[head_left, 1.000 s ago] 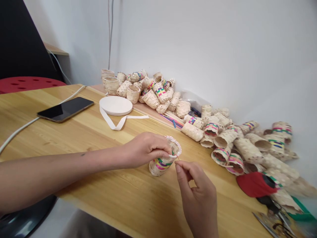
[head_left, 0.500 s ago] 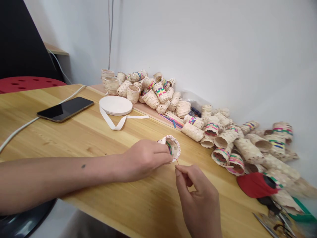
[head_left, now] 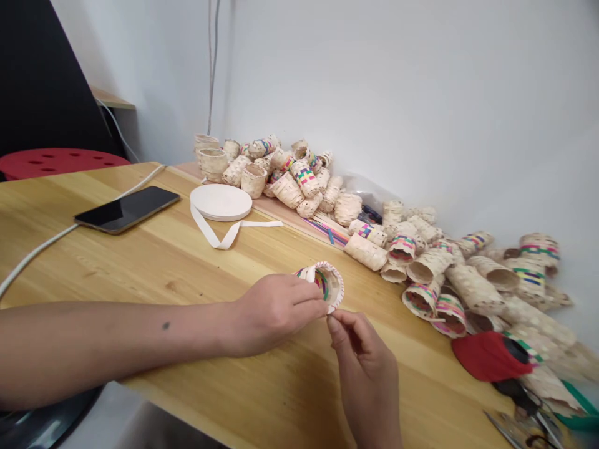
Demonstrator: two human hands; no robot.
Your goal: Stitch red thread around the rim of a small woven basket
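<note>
A small woven basket (head_left: 337,288) lies on its side above the table, its mouth turned toward my right. Pink stitches run round its white-edged rim, and coloured bands show inside. My left hand (head_left: 281,312) is closed round the basket's near side and hides much of its body. Thumb and forefinger of my right hand (head_left: 367,365) are pinched together at the lower edge of the rim. The thin reddish thread they hold is hardly visible now between the fingertips and the rim.
A white ribbon roll (head_left: 221,202) and a phone (head_left: 127,209) rest on the wooden table (head_left: 224,386). Many woven baskets (head_left: 306,178) are heaped along the wall. At the right lie a red cap-like item (head_left: 489,357) and scissors (head_left: 547,427).
My right hand has moved up and left, bringing its pinched fingertips to the rim. The visible length of thread has shortened. My left hand still holds the basket; the view has shifted slightly.
</note>
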